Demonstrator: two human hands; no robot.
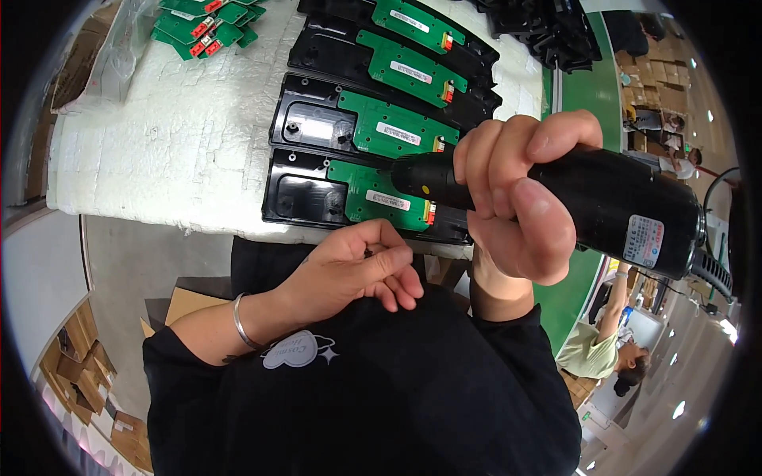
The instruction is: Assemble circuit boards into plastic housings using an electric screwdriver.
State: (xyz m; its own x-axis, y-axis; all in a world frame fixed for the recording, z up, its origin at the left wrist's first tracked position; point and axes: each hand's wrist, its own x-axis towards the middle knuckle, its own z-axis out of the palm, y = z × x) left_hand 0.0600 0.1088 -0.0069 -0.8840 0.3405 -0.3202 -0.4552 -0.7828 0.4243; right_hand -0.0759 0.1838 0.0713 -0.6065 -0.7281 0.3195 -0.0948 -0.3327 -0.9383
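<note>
My right hand (520, 186) is wrapped round a thick black corded electric screwdriver (627, 202). Its nose reaches left over the nearest green circuit board (373, 186), and the bit itself cannot be made out. That board lies in a black plastic housing (305, 198), at the near end of a row of several alike. Each board carries a white label and a red-and-yellow connector. Close to the near edge of the row, my left hand (361, 266) is half curled, fingers bent towards the thumb. Small dark bits show in its palm, too small to name.
White foam (159, 159) lies under the housings. Loose green boards with red connectors (210, 32) are piled at the far left, and black parts (548, 32) at the far right. A green surface (591, 107) runs along the right. Other people (603, 349) are in the background.
</note>
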